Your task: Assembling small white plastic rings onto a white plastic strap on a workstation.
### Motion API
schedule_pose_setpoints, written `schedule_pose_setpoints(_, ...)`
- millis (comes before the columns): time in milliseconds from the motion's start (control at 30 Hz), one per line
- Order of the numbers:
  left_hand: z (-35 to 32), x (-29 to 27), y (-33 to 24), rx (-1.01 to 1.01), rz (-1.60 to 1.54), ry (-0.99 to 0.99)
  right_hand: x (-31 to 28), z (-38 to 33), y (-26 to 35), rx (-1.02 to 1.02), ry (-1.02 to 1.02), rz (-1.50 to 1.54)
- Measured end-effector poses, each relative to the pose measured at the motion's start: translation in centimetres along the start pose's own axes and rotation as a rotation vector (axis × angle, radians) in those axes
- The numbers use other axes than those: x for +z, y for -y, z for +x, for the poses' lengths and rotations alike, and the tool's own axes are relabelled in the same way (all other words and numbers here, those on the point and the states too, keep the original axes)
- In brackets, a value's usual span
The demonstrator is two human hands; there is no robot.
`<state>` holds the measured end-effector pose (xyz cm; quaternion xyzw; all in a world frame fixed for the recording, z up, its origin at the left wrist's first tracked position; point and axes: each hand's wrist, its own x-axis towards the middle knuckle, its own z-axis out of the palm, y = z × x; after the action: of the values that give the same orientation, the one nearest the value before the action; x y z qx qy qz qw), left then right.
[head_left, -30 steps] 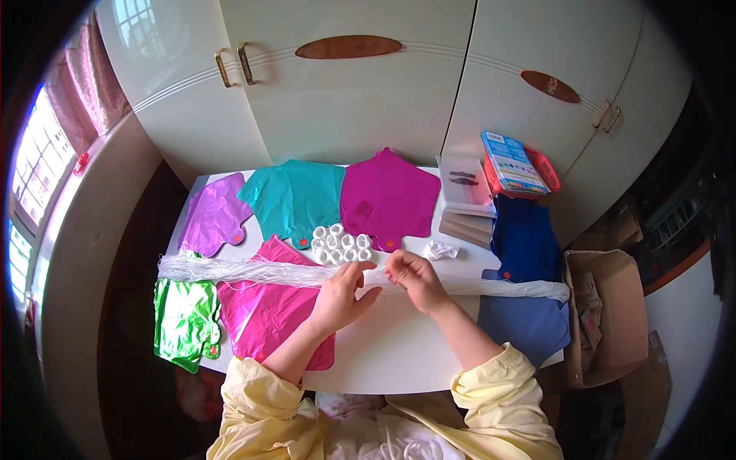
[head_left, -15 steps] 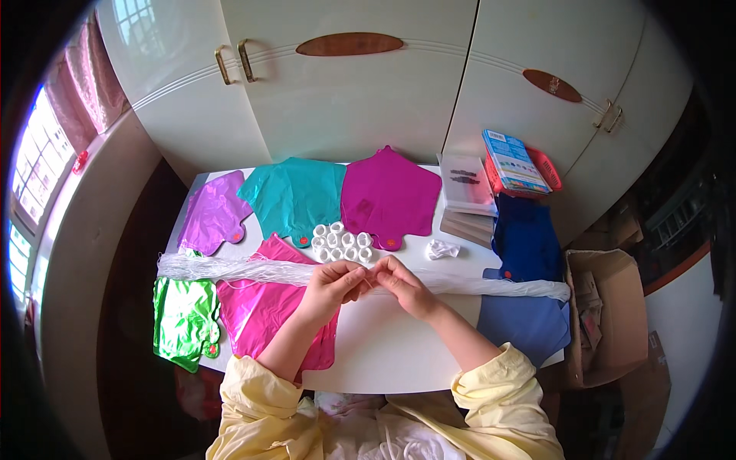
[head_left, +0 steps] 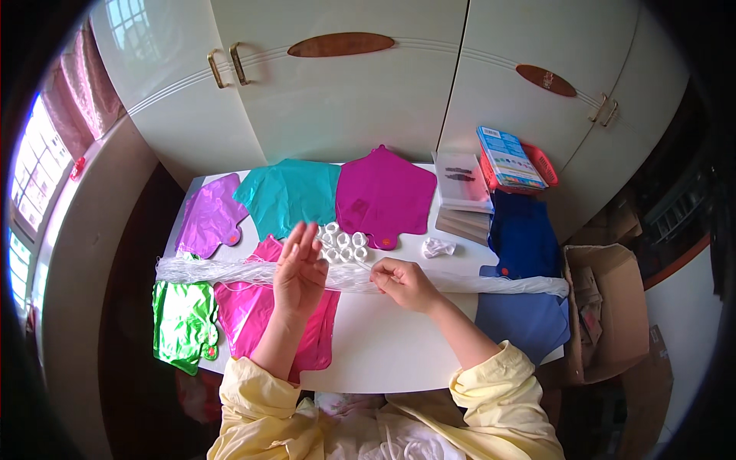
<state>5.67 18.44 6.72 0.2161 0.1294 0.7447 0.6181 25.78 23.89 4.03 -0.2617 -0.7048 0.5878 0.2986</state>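
Note:
My left hand point(head_left: 299, 270) is raised over the long bundle of white string point(head_left: 222, 271), its fingers stretched out and slightly blurred, with nothing seen in them. To its right, my right hand point(head_left: 405, 285) is closed in a pinch above the same bundle. A thin white strand seems to come from its fingertips, though the grip itself is partly hidden. Beyond the hands sits a cluster of small white rings point(head_left: 345, 247). A crumpled white piece point(head_left: 438, 247) lies to the right of them.
Flat foil sheets in purple point(head_left: 211, 215), teal point(head_left: 287, 195), magenta point(head_left: 387, 192), green point(head_left: 184, 322), pink point(head_left: 245, 314) and blue point(head_left: 524, 322) lie on the white table point(head_left: 383, 345). Plastic box point(head_left: 464, 180), red basket point(head_left: 544, 165) at back right; cardboard box point(head_left: 617, 307) beside the table.
My hands were pinched together over the string bundle. The left has let go, opened and moved up and left; the right has shifted slightly right, still pinched.

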Motion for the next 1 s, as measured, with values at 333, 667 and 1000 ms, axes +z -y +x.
schedule_pose_setpoints(333,0.1,0.1,0.4,0.57,1.94,0.142,-0.7,-0.4,0.7,-0.265,-0.206,-0.07)
schedule_pose_setpoints(667,-0.4,-1.1,0.9,-0.143,0.176,0.247,0.6,0.5,0.0,-0.363,-0.205,-0.416)
schedule_pose_setpoints(1000,-0.6,-0.6,1.6,0.05,1.456,0.177,0.4,0.0,1.2,-0.456,-0.144,-0.548)
